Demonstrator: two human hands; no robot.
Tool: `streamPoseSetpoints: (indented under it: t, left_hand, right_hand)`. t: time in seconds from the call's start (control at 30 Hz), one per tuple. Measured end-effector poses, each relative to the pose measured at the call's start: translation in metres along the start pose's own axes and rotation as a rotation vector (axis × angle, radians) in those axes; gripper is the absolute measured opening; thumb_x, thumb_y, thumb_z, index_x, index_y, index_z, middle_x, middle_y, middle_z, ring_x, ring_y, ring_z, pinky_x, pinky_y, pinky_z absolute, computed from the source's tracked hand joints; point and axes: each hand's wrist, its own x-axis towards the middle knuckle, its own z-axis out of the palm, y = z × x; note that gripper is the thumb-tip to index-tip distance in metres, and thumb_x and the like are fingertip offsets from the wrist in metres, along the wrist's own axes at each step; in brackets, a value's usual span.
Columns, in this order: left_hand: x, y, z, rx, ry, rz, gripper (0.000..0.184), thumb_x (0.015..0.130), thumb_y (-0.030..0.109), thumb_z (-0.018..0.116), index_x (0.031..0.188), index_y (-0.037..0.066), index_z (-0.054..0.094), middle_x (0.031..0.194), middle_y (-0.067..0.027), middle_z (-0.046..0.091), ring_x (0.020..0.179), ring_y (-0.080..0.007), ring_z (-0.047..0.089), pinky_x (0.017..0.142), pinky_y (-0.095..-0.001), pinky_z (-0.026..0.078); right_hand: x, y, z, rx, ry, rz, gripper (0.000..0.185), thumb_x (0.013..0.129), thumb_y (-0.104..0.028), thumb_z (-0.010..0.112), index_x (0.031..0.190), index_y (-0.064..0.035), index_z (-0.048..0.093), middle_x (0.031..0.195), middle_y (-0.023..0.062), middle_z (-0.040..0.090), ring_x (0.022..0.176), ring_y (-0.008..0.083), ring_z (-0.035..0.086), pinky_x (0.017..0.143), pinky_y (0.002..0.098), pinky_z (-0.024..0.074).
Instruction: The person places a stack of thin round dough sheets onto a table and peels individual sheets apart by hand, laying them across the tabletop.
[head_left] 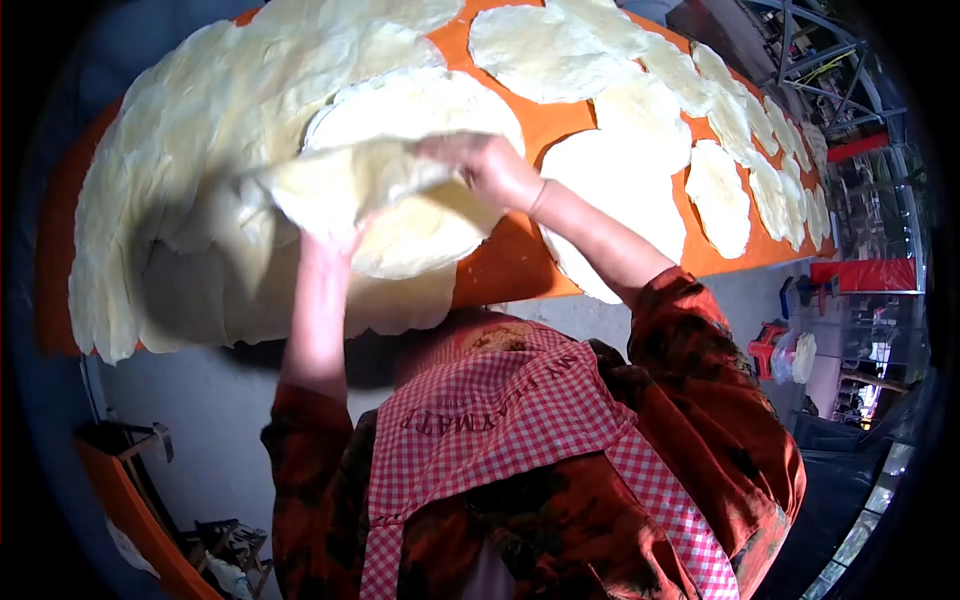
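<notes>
A thin, pale dough sheet (345, 180) hangs in the air between my hands, folded and blurred by motion. My right hand (488, 168) pinches its right edge, fingers closed. My left hand (337, 232) holds the sheet from the near side, with its fingers hidden under the dough. Below both hands lies a round stack of dough sheets (425, 240). To the left, many overlapping sheets (240, 90) are spread across the orange table (515, 265).
More round sheets (718, 198) lie over the table's right side. A red stool (765, 350) stands on the grey floor at right. Another orange surface (140, 520) is at lower left. My checked apron (480, 420) is close to the table's front edge.
</notes>
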Motion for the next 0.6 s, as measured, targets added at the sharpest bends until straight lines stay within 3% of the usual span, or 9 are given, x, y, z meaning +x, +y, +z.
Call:
streamPoseSetpoints:
  t: [0.03,0.07,0.13,0.3,0.33,0.37,0.43,0.57,0.6]
  left_hand:
    - [0.016,0.011,0.036,0.015,-0.03,0.058,0.078,0.086,0.062,0.042,0.138,0.005,0.036,0.141,-0.0181,0.038,0.129,-0.0363,0.037,0.105,-0.0533,0.033]
    - [0.031,0.022,0.071,0.027,-0.06,0.116,0.079,0.085,0.062,0.043,0.139,0.005,0.034,0.143,-0.0198,0.034,0.131,-0.0384,0.033,0.107,-0.0567,0.028]
    - [0.028,0.036,0.099,0.055,-0.144,0.243,0.075,0.086,0.057,0.044,0.139,0.006,0.034,0.142,-0.0191,0.036,0.132,-0.0377,0.032,0.108,-0.055,0.029]
    - [-0.006,0.006,0.043,-0.128,-0.09,0.219,0.069,0.089,0.059,0.04,0.134,0.007,0.041,0.134,-0.0158,0.045,0.126,-0.0315,0.04,0.105,-0.049,0.035]
    - [-0.02,-0.011,0.029,-0.179,-0.002,0.179,0.062,0.091,0.056,0.038,0.131,0.008,0.044,0.125,-0.0137,0.053,0.115,-0.031,0.051,0.096,-0.0468,0.043]
    - [-0.028,-0.028,0.002,-0.284,0.05,0.116,0.064,0.092,0.056,0.036,0.133,0.007,0.042,0.129,-0.014,0.051,0.116,-0.0313,0.05,0.096,-0.0458,0.043]
    - [-0.048,-0.058,-0.031,-0.297,0.028,0.027,0.067,0.091,0.059,0.035,0.137,0.011,0.039,0.136,-0.0129,0.045,0.118,-0.0306,0.048,0.095,-0.0474,0.043]
    - [-0.065,-0.083,-0.084,-0.298,-0.165,-0.003,0.077,0.088,0.067,0.033,0.141,0.01,0.032,0.143,-0.0131,0.036,0.125,-0.0344,0.04,0.1,-0.0543,0.035]
    - [-0.067,-0.084,-0.09,-0.246,-0.057,0.002,0.077,0.089,0.067,0.031,0.14,0.011,0.032,0.142,-0.0126,0.037,0.123,-0.0342,0.042,0.097,-0.0536,0.038]
  right_hand:
    - [0.027,-0.008,-0.023,-0.073,0.039,-0.066,0.056,0.067,0.016,0.045,0.114,-0.0099,0.064,0.116,0.009,0.063,0.105,0.0272,0.062,0.086,0.0345,0.0533]
    - [0.044,-0.022,-0.044,-0.18,0.095,-0.114,0.042,0.069,0.005,0.055,0.107,-0.0091,0.066,0.112,0.0086,0.065,0.095,0.0266,0.064,0.075,0.0353,0.0538]
    - [0.068,-0.065,-0.074,-0.324,0.093,-0.213,0.036,0.071,-0.001,0.057,0.106,-0.0071,0.065,0.112,0.0076,0.065,0.091,0.0249,0.064,0.071,0.0349,0.0542]
    - [0.046,-0.106,-0.017,-0.455,0.102,-0.224,0.022,0.072,-0.013,0.056,0.091,-0.0028,0.061,0.109,0.0099,0.061,0.084,0.0206,0.059,0.065,0.0296,0.0526]
    - [0.032,-0.105,0.005,-0.409,0.007,-0.174,0.021,0.071,-0.013,0.056,0.089,-0.0025,0.061,0.107,0.0102,0.06,0.086,0.022,0.058,0.067,0.0299,0.0523]
    - [0.016,-0.096,0.031,-0.355,-0.132,-0.126,0.033,0.072,-0.012,0.059,0.103,-0.001,0.064,0.118,0.0111,0.06,0.093,0.022,0.059,0.071,0.0291,0.0534]
    - [-0.024,-0.07,0.085,-0.169,-0.248,-0.01,0.032,0.075,-0.017,0.062,0.104,-0.0057,0.065,0.118,0.0093,0.059,0.107,0.0271,0.056,0.081,0.0348,0.0519]
    - [-0.048,-0.046,0.124,0.366,-0.519,0.484,0.02,0.09,-0.023,0.056,0.096,-0.0094,0.07,0.108,0.0115,0.064,0.098,0.0277,0.06,0.088,0.0348,0.0479]
    - [-0.049,-0.044,0.123,0.481,-0.523,0.554,0.023,0.092,-0.025,0.055,0.096,-0.0082,0.07,0.106,0.0125,0.064,0.096,0.0279,0.061,0.088,0.0341,0.0474]
